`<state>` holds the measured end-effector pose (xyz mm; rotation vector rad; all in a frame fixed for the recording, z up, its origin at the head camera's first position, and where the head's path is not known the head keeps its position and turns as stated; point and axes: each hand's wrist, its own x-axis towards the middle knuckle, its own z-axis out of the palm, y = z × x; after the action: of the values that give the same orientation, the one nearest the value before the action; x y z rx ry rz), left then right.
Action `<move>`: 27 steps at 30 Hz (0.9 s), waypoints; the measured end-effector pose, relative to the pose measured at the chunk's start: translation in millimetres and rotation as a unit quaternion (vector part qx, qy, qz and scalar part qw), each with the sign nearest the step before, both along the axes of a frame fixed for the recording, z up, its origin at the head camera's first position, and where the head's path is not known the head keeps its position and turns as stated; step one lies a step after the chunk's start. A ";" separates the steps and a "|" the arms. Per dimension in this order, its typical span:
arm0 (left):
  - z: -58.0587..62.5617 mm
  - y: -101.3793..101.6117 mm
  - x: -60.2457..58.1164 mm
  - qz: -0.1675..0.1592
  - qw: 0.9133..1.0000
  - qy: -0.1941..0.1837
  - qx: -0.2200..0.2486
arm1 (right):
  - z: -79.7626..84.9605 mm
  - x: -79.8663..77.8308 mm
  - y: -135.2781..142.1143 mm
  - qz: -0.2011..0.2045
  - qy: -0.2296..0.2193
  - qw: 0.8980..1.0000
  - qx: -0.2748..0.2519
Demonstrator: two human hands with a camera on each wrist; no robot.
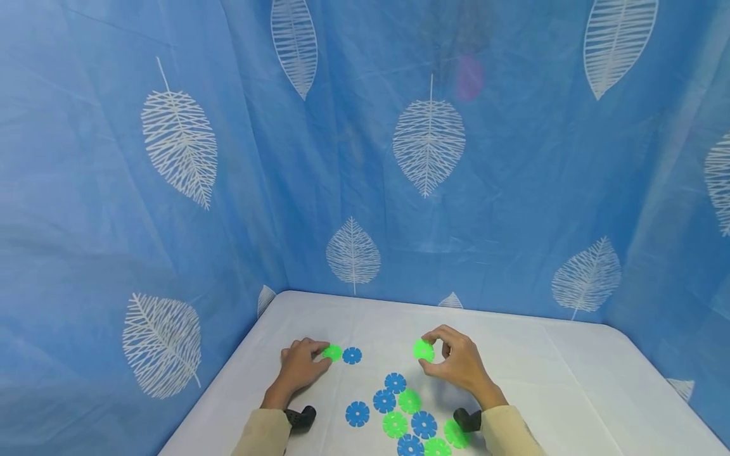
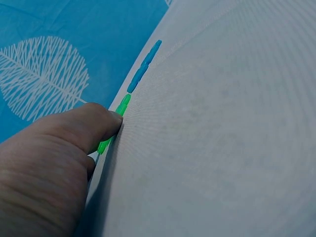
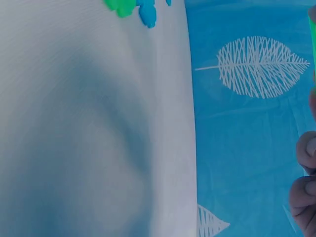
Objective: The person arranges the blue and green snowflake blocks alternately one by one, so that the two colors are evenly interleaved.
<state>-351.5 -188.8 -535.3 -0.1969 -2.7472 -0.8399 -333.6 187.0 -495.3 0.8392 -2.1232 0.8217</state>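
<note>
On the left of the white table, my left hand (image 1: 301, 365) pinches the edge of a flat green notched disc (image 1: 333, 353) between thumb and forefinger; the thumb crosses part of this disc in the left wrist view. Just to its right lies a blue notched disc (image 1: 352, 355), level with the green one. My right hand (image 1: 456, 361) holds another green notched disc (image 1: 424, 350) by its rim, thumb below and forefinger above, raised over the table. At the right wrist view's edge only some fingertips (image 3: 307, 150) and a sliver of that green disc (image 3: 313, 47) show.
Several loose blue and green notched discs (image 1: 395, 424) lie in a group near the front middle, one partly hidden by the right wrist's black strap piece (image 1: 467, 419). A single blue disc (image 1: 357, 413) lies left of them. Blue leaf-print cloth (image 1: 502, 190) hangs behind the white table (image 1: 547, 361).
</note>
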 end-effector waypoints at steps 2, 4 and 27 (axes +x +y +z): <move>-0.6 0.1 0.8 0.000 1.000 -0.002 -0.002 | 1.1 -3.3 -4.2 0.001 0.005 1.000 -0.006; -0.6 -0.3 0.8 -0.001 1.000 -0.002 0.000 | 3.5 -6.6 -9.0 -0.001 0.004 1.000 -0.011; -3.6 -2.2 -2.2 0.000 1.000 -0.001 -0.007 | 2.0 -25.3 -83.1 -0.096 -0.167 0.980 -0.046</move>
<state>-353.7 -191.0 -538.8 -0.1992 -2.7548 -0.8209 -358.9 103.8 -493.3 0.4605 -2.3902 1.0049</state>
